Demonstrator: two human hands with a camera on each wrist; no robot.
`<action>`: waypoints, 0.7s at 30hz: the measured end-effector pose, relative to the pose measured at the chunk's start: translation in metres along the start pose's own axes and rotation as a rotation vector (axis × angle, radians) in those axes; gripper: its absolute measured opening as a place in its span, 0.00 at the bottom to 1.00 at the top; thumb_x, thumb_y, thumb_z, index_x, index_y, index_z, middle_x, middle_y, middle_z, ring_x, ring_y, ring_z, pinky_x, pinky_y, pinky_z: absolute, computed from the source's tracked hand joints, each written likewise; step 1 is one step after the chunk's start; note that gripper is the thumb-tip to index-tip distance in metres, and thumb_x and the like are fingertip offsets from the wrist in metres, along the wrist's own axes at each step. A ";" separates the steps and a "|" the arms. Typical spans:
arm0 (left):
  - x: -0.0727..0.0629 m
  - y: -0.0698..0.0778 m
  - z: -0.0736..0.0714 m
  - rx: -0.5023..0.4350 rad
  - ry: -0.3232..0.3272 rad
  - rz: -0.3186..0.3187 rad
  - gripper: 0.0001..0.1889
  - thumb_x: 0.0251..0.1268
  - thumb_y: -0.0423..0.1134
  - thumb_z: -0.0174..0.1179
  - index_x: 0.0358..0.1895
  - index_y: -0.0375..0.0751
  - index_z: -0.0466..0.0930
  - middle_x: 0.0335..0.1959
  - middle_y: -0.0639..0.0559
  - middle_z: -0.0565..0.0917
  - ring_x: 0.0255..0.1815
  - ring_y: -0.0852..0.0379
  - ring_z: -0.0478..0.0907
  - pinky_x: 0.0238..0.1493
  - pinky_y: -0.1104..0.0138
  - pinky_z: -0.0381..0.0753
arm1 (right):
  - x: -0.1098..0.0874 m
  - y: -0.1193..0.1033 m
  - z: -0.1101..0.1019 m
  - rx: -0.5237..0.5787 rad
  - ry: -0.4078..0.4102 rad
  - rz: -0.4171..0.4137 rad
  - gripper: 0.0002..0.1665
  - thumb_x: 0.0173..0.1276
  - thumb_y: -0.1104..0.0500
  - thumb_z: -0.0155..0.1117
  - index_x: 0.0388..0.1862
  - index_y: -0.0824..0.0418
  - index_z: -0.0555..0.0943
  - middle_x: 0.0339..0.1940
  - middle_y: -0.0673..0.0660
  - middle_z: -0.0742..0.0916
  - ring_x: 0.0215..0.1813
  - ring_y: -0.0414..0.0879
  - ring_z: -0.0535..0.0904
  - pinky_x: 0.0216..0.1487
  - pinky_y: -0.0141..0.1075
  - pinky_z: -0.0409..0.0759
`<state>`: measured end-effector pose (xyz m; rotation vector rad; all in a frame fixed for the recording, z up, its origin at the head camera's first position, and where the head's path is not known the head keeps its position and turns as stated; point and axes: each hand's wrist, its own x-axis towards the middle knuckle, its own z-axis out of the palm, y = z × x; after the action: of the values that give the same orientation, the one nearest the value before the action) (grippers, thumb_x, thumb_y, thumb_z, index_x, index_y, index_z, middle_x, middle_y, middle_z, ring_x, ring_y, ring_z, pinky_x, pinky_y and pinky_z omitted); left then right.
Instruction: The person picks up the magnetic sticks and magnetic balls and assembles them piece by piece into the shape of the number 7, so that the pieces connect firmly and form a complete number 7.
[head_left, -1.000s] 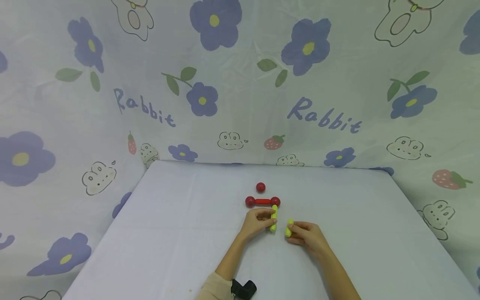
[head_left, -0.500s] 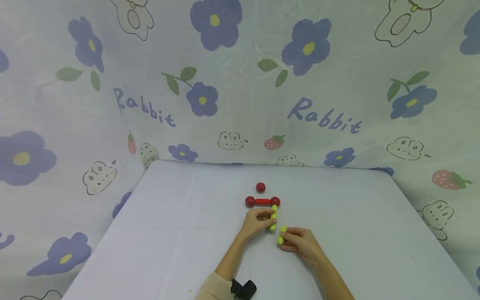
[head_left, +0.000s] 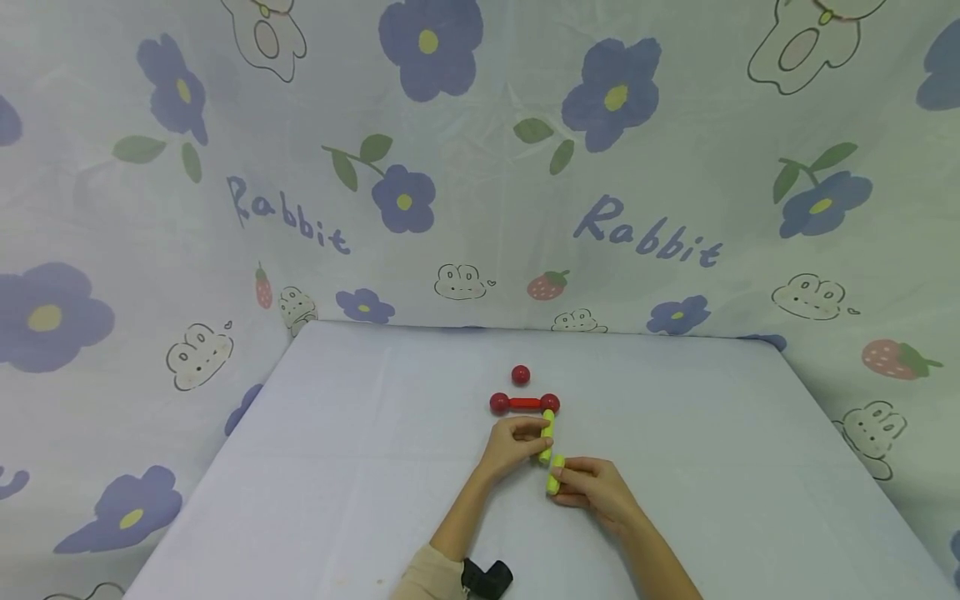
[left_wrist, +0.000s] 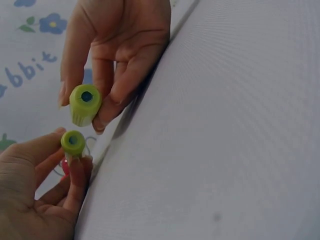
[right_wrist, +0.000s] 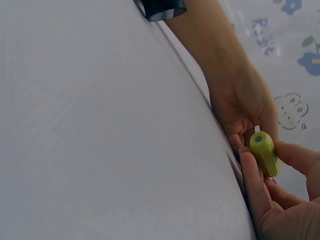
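My left hand pinches a yellow-green magnetic rod between thumb and fingers. Its far end meets a red ball, which a red rod joins to a second red ball. Just to the right and nearer me, my right hand pinches another yellow-green rod, slightly tilted. Its upper end lies close beside the lower end of the left rod. In the left wrist view, dark round insets show in the ends of both the right-hand rod and the left-hand rod.
A single red ball lies behind the joined pieces on the white-covered table. A black device sits at my left wrist, by the beige sleeve. A printed cloth hangs behind the table.
My right hand has moved left and toward me with its yellow-green rod, bringing it near the lower end of the left rod. My left hand has stayed in place.
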<state>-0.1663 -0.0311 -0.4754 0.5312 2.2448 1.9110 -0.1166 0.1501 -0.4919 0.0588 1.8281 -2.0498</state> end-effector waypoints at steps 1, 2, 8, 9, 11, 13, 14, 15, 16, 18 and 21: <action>0.000 0.000 0.000 -0.002 0.001 0.002 0.15 0.57 0.30 0.63 0.47 0.25 0.80 0.42 0.33 0.83 0.36 0.49 0.80 0.34 0.77 0.76 | 0.000 0.000 0.001 -0.001 0.002 0.001 0.32 0.64 0.60 0.63 0.56 0.85 0.67 0.35 0.57 0.85 0.36 0.45 0.84 0.43 0.37 0.82; 0.000 0.000 0.000 -0.001 0.001 0.003 0.15 0.57 0.30 0.63 0.47 0.25 0.80 0.42 0.33 0.83 0.36 0.49 0.80 0.34 0.77 0.76 | 0.000 0.000 0.001 0.000 0.004 0.002 0.32 0.64 0.59 0.63 0.56 0.84 0.67 0.35 0.57 0.85 0.36 0.45 0.84 0.42 0.37 0.82; 0.000 0.000 0.000 -0.010 0.000 0.005 0.15 0.57 0.30 0.62 0.47 0.25 0.80 0.42 0.32 0.83 0.37 0.47 0.80 0.34 0.78 0.76 | 0.002 0.001 0.004 0.001 0.007 0.002 0.32 0.64 0.59 0.63 0.56 0.84 0.67 0.35 0.57 0.85 0.37 0.45 0.84 0.42 0.37 0.82; 0.000 0.000 0.000 -0.013 0.000 0.005 0.15 0.57 0.29 0.62 0.47 0.24 0.80 0.42 0.32 0.83 0.37 0.46 0.80 0.34 0.78 0.76 | 0.002 0.001 0.005 0.002 0.007 0.002 0.32 0.64 0.59 0.63 0.56 0.84 0.68 0.35 0.57 0.85 0.37 0.45 0.84 0.42 0.37 0.82; 0.000 0.000 0.000 -0.015 -0.002 0.006 0.15 0.57 0.29 0.62 0.47 0.24 0.80 0.42 0.32 0.83 0.38 0.45 0.80 0.34 0.78 0.76 | 0.002 0.002 0.005 0.006 0.009 0.002 0.32 0.64 0.59 0.64 0.55 0.84 0.68 0.35 0.57 0.86 0.36 0.45 0.84 0.42 0.37 0.83; 0.000 0.000 0.000 -0.017 0.000 0.011 0.15 0.57 0.29 0.62 0.46 0.24 0.80 0.42 0.32 0.83 0.38 0.45 0.80 0.34 0.77 0.76 | 0.002 0.002 0.006 0.010 0.008 0.003 0.31 0.63 0.60 0.64 0.55 0.84 0.69 0.34 0.57 0.86 0.36 0.45 0.84 0.42 0.37 0.83; 0.000 0.000 0.000 -0.017 -0.001 0.011 0.15 0.57 0.29 0.62 0.47 0.24 0.80 0.42 0.32 0.83 0.38 0.46 0.80 0.34 0.77 0.76 | 0.002 0.002 0.006 0.012 0.005 0.004 0.31 0.63 0.60 0.64 0.54 0.84 0.69 0.34 0.57 0.86 0.36 0.45 0.84 0.41 0.37 0.83; 0.000 0.000 0.000 -0.019 0.000 0.014 0.15 0.57 0.29 0.62 0.46 0.24 0.80 0.42 0.32 0.83 0.38 0.46 0.80 0.34 0.77 0.76 | 0.002 0.002 0.007 0.014 0.002 0.005 0.31 0.63 0.60 0.64 0.54 0.84 0.69 0.33 0.57 0.86 0.36 0.45 0.84 0.41 0.37 0.83; 0.000 0.000 0.000 -0.017 0.001 0.014 0.15 0.57 0.29 0.62 0.46 0.24 0.80 0.42 0.32 0.83 0.38 0.46 0.80 0.34 0.77 0.76 | 0.002 0.002 0.007 0.015 -0.002 0.006 0.30 0.63 0.60 0.64 0.54 0.84 0.69 0.33 0.57 0.86 0.35 0.45 0.84 0.41 0.37 0.83; 0.000 0.001 0.000 -0.014 0.002 0.015 0.15 0.57 0.29 0.62 0.46 0.24 0.80 0.42 0.32 0.83 0.37 0.47 0.80 0.34 0.77 0.76 | 0.001 0.002 0.008 0.014 -0.012 0.007 0.30 0.63 0.60 0.64 0.54 0.84 0.69 0.33 0.57 0.86 0.35 0.45 0.84 0.41 0.37 0.83; 0.000 0.001 0.000 -0.012 0.004 0.013 0.15 0.56 0.29 0.63 0.46 0.24 0.80 0.42 0.32 0.83 0.36 0.47 0.80 0.33 0.78 0.76 | 0.001 0.002 0.009 0.010 -0.025 0.009 0.31 0.63 0.60 0.64 0.53 0.84 0.69 0.33 0.56 0.85 0.35 0.45 0.84 0.41 0.37 0.83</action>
<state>-0.1660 -0.0309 -0.4743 0.5424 2.2361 1.9323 -0.1147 0.1410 -0.4924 0.0439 1.7995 -2.0445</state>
